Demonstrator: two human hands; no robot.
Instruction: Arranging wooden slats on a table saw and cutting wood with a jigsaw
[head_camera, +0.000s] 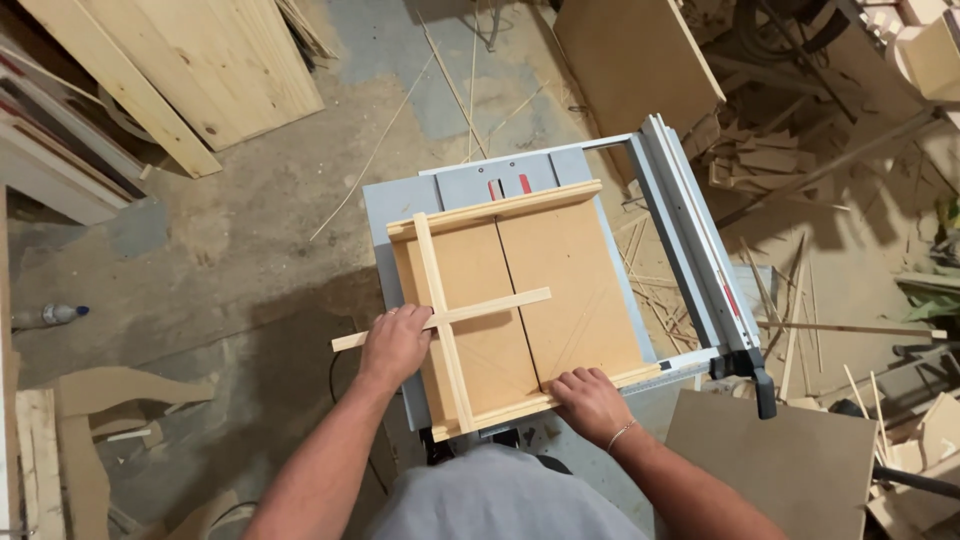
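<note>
A table saw (390, 215) carries a brown board sled (560, 270) with pale wooden fences at its far and near edges. A thin wooden strip (500, 304) lies crosswise on the sled, over a long upright slat (440, 300). My left hand (394, 345) presses down on the strip near its left end, fingers curled over it. My right hand (590, 400) rests on the sled's near fence (510, 408), gripping its edge. A dark cut line runs down the middle of the sled.
The saw's rip fence rail (700, 250) runs along the right side. Wooden boards (180, 70) lean at the upper left. Offcuts and thin slats (790, 300) litter the floor on the right. A brown panel (780, 460) lies at the lower right. A plastic bottle (50, 315) lies left.
</note>
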